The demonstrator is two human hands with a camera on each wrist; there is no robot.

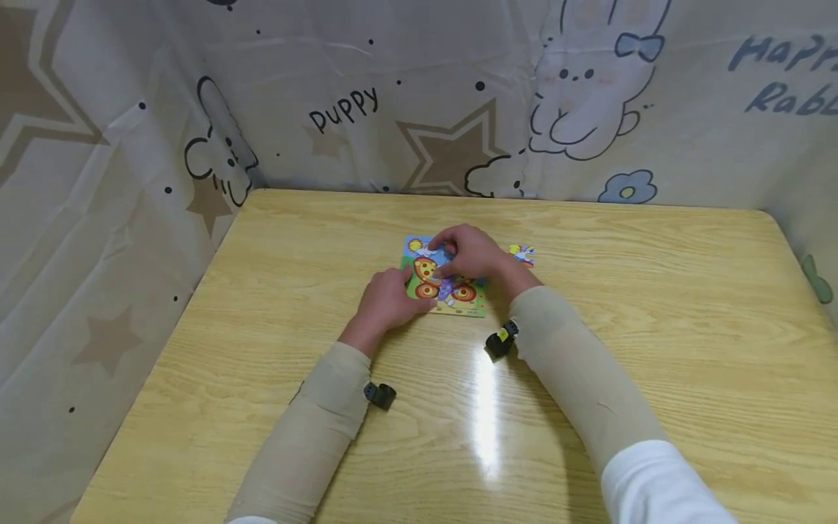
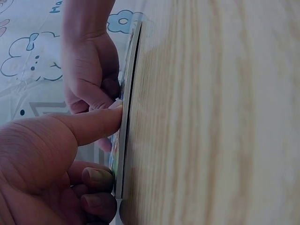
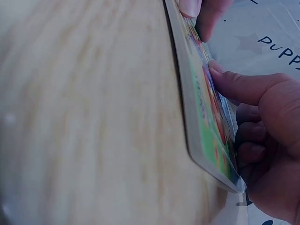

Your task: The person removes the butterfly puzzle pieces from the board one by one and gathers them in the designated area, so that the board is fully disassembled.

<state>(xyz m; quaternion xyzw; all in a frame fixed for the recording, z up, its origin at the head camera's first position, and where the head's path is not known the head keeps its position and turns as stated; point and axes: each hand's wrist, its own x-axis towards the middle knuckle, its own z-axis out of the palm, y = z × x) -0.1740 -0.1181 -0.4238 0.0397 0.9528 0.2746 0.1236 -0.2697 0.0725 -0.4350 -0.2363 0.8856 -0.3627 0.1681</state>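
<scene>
The puzzle (image 1: 448,292) lies near the middle of the desk's (image 1: 655,327) far edge. The left hand (image 1: 390,300) grips its near-left corner; the right hand (image 1: 476,252) touches its face, whether pinching anything I cannot tell. A piece (image 1: 523,253) lies rightward.

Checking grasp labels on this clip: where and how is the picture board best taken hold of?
Probably by its left and right edges, coming in from both sides: the picture board is thin and straight-edged and lies flat on the table, leaving little room for fingers beneath.
</scene>
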